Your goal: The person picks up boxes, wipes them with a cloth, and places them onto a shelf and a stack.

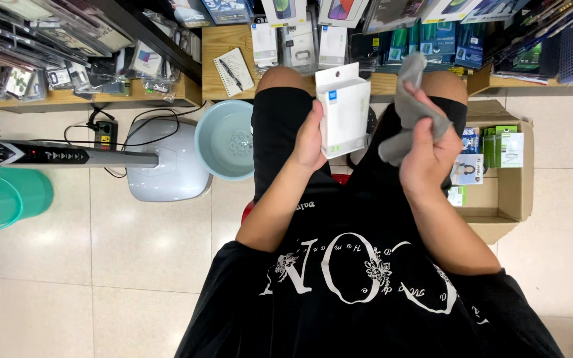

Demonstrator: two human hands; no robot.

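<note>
Head view, looking straight down on a seated person in black shorts and a black printed shirt. Left hand (pixel 311 139) holds a small white box (pixel 343 109) upright above the lap, between the knees; thumb lies along the box's near side edge, the other fingers hidden behind it, so the grip reads as a side pinch closed on the box. Box is a slim retail carton with a hang tab at the top and a small blue mark near the upper corner. Judged light and fairly stiff, but thin card of this kind would dent under a hard squeeze, and the smooth faces look a little slippery; the narrow side edges, where the hand already sits, seem the soundest place to hold, not the tab. Right hand (pixel 428 149), just to the right of the box and apart from it, is clenched around a grey cloth (pixel 409 99), bunched in the fist with a loose end standing up above the fingers. Cloth looks soft and limp, easy to grip anywhere. Further right of the box, on the floor, an open cardboard carton (pixel 509 192) holds more small packages. Left of the box sit a pale blue basin (pixel 223 139) and a white fan base (pixel 167 169). Beyond the box, a low wooden shelf (pixel 217 43) carries a notebook and pen.
</note>
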